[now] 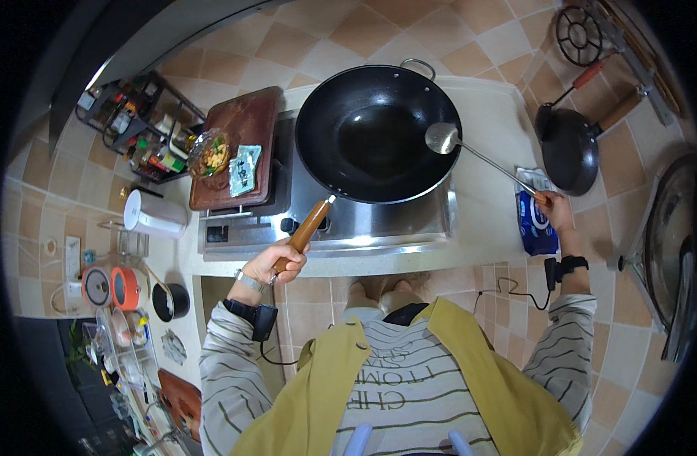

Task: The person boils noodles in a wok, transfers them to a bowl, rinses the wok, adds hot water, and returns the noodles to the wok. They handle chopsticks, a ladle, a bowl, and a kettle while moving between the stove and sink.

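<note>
A large black wok (377, 137) sits on the steel gas stove (377, 228), its inside glossy and dark. Around the wok's wooden handle (310, 228) my left hand (280, 260) is closed. My right hand (555, 211), off to the right, grips the wooden end of a metal wok spatula (491, 162). The spatula's blade rests over the wok's right rim, tilted into the bowl. Beneath my right hand lies a blue and white plastic packet (535, 228) at the counter's edge. Whether the burner is lit is hidden by the wok.
Left of the wok, a brown cutting board (243, 122) bears a glass bowl of chopped ingredients (210, 154) and light-blue sachets (245, 170). Beyond stand a condiment rack (146, 131), a white pitcher (154, 214) and a small black pot (170, 302). A frying pan (571, 151) hangs on the right wall.
</note>
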Demonstrator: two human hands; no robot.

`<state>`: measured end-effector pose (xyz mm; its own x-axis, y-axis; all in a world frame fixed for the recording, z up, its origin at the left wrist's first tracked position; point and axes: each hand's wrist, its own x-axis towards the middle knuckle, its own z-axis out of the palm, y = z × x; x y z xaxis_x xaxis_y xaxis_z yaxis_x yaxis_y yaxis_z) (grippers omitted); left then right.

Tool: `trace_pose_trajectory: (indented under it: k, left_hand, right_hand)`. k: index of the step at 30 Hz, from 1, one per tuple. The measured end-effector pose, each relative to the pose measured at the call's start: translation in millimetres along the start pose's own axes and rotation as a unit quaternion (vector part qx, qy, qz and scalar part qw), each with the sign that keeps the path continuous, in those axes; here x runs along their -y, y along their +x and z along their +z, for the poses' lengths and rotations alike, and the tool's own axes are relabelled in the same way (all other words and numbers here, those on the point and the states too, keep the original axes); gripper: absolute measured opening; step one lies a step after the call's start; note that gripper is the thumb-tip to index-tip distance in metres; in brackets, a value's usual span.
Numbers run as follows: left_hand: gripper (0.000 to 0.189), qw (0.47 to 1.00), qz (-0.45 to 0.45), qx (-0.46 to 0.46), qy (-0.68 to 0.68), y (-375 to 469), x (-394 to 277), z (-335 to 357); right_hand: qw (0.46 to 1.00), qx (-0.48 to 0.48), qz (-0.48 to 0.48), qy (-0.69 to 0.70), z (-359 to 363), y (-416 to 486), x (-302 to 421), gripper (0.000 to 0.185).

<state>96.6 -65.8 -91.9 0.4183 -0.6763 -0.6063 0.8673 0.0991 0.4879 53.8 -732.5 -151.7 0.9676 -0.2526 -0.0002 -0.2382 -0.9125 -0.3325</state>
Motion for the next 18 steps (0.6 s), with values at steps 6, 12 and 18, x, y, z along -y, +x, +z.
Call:
trace_pose_trajectory:
  k: [6, 12, 18]
  left_hand:
    - [0.026, 0.999, -0.003, 0.025, -0.022, 1, 13, 10]
    - [0.041, 0.999, 0.025, 0.041, -0.016, 1, 20, 3]
    - [0.039, 0.99, 0.082, -0.099, -0.052, -18, 40, -8]
  right_hand:
    - [1.0, -0.008, 0.022, -0.013, 39, 12, -14, 0.035]
    - [0.996, -0.034, -0.001, 0.078, 80, 24, -52, 0.033]
    - [0.976, -0.081, -0.052, 0.196, 83, 22, -67, 0.047]
